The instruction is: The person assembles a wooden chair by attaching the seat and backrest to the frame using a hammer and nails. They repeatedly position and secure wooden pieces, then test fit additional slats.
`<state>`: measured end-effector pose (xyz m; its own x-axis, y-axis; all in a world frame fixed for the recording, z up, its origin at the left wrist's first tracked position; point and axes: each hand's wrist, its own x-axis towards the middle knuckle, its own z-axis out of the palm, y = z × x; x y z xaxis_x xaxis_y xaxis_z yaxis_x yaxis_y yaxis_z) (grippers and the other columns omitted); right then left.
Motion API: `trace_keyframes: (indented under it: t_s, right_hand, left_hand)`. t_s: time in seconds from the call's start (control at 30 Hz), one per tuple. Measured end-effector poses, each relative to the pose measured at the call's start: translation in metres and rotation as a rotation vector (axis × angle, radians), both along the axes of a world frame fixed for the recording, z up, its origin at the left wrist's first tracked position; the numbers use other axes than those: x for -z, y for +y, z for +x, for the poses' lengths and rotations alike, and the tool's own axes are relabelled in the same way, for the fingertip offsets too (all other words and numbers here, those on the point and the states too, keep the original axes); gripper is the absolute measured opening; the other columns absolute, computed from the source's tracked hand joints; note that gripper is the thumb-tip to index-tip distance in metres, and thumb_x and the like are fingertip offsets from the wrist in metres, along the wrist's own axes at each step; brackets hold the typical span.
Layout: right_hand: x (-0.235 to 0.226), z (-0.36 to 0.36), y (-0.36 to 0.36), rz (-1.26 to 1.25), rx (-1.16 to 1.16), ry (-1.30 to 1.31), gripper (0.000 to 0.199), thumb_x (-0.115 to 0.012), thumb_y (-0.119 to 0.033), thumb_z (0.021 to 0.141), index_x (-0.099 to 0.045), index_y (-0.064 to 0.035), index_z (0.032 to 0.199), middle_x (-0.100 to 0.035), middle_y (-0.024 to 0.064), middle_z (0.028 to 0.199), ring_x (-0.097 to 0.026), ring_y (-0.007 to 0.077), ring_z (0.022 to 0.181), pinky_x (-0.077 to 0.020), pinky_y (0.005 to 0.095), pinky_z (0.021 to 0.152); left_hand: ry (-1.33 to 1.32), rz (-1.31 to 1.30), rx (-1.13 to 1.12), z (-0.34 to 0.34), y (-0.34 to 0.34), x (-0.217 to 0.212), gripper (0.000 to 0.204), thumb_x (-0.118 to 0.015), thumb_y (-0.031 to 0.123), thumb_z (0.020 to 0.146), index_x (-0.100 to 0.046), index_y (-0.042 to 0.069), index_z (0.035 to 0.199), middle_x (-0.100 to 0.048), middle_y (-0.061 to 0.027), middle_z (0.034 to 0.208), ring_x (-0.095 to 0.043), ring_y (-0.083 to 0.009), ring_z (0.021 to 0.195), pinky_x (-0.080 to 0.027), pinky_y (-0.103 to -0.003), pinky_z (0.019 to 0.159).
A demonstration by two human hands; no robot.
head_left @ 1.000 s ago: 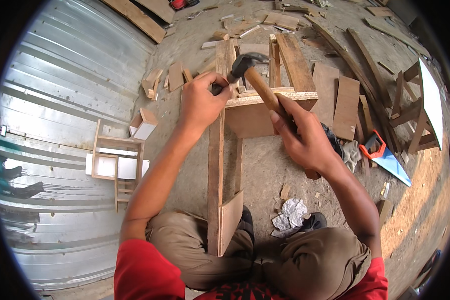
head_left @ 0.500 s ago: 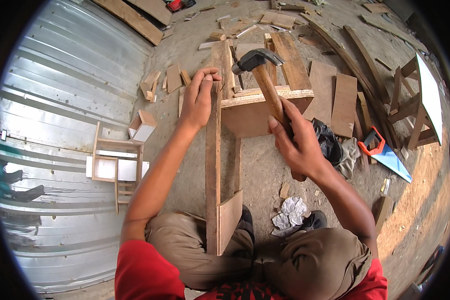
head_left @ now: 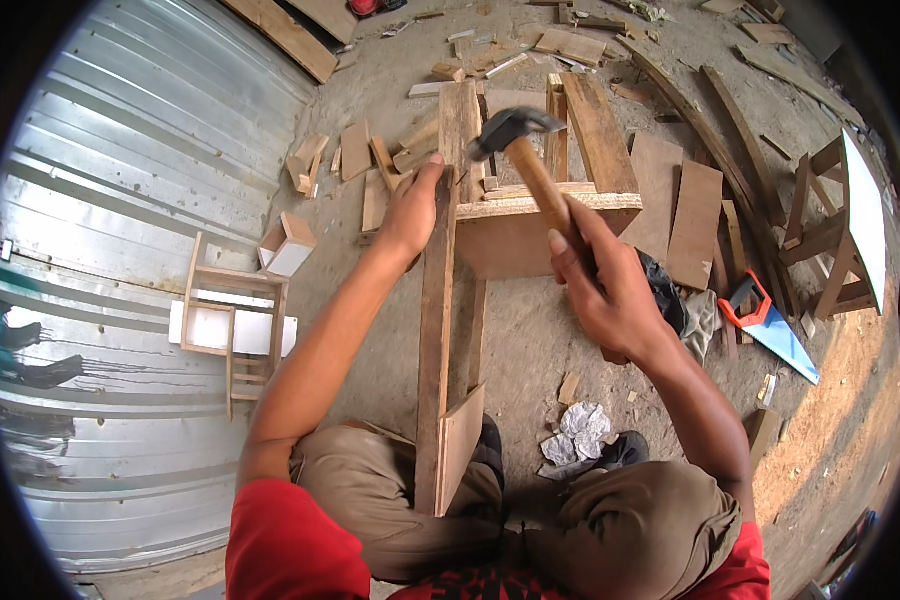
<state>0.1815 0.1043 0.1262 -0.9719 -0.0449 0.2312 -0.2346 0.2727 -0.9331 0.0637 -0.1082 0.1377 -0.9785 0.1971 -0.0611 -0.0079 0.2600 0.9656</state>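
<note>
Corrugated metal sheet covers the left side of the ground. On it, near its right edge: small wooden frame lying over a white board; small open wooden box just above the frame.

Dirt floor with loose offcuts at upper centre and flat boards right of centre. Long planks along the top edge. Curved wooden strips run toward the upper right.

Handsaw, orange handle, blue blade cover, lies right of centre on the floor. Dark cloth beside it. Wooden stool with white top at the right edge, tipped on its side. Crumpled paper lower centre.
</note>
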Motion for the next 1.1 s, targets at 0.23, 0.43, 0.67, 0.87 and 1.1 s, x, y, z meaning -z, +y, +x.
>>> trace_keyframes:
  t_s: [0.23, 0.43, 0.67, 0.87, 1.1]
  right_hand:
    - [0.02, -0.003, -0.006, -0.02, 0.042, 0.101, 0.044, -0.051, -0.02, 0.101, -0.04, 0.003, 0.136, -0.062, 0.0235, 0.078, -0.066, 0.0286, 0.07, -0.0478, 0.0376, 0.064]
    - [0.018, 0.002, -0.007, -0.181, 0.109, 0.038, 0.046, -0.053, -0.02, 0.1, -0.04, 0.0041, 0.137, -0.062, 0.0245, 0.077, -0.067, 0.0306, 0.07, -0.0484, 0.0379, 0.065]
    - [0.021, 0.006, -0.012, -0.13, 0.13, 0.147, 0.044, -0.051, -0.015, 0.1, -0.039, 0.0061, 0.137, -0.063, 0.0201, 0.075, -0.064, 0.0189, 0.068, -0.0479, 0.0316, 0.061]
    - [0.016, 0.001, -0.01, 0.036, -0.004, -0.018, 0.044, -0.051, -0.018, 0.1, -0.04, 0.0044, 0.136, -0.064, 0.0243, 0.078, -0.067, 0.0245, 0.071, -0.0485, 0.0367, 0.063]
    - [0.018, 0.003, -0.011, -0.031, 0.013, -0.026, 0.046, -0.052, -0.02, 0.101, -0.04, 0.0056, 0.137, -0.064, 0.0223, 0.08, -0.065, 0.0232, 0.07, -0.0485, 0.0365, 0.063]
  left_hand:
    - [-0.016, 0.018, -0.008, -0.018, -0.012, 0.019, 0.056, -0.043, 0.041, 0.101, -0.05, -0.003, 0.136, -0.055, -0.0095, 0.134, -0.051, -0.0157, 0.121, -0.036, -0.029, 0.104]
    - [-0.051, 0.069, 0.033, -0.013, -0.005, 0.015, 0.059, -0.037, 0.041, 0.103, -0.052, -0.01, 0.13, -0.057, -0.0144, 0.132, -0.051, -0.0199, 0.119, -0.033, -0.033, 0.106]
    - [-0.072, 0.078, 0.059, -0.02, -0.016, 0.023, 0.056, -0.044, 0.043, 0.101, -0.052, -0.002, 0.133, -0.059, -0.0093, 0.128, -0.056, -0.0162, 0.114, -0.041, -0.03, 0.099]
    - [-0.058, -0.021, 0.041, -0.012, -0.01, 0.008, 0.06, -0.042, 0.044, 0.101, -0.048, -0.004, 0.138, -0.053, -0.0113, 0.137, -0.051, -0.0175, 0.123, -0.036, -0.03, 0.105]
    - [0.0, -0.065, -0.038, -0.005, -0.003, 0.005, 0.061, -0.038, 0.043, 0.102, -0.047, -0.006, 0.137, -0.052, -0.0143, 0.138, -0.048, -0.0205, 0.126, -0.033, -0.031, 0.107]
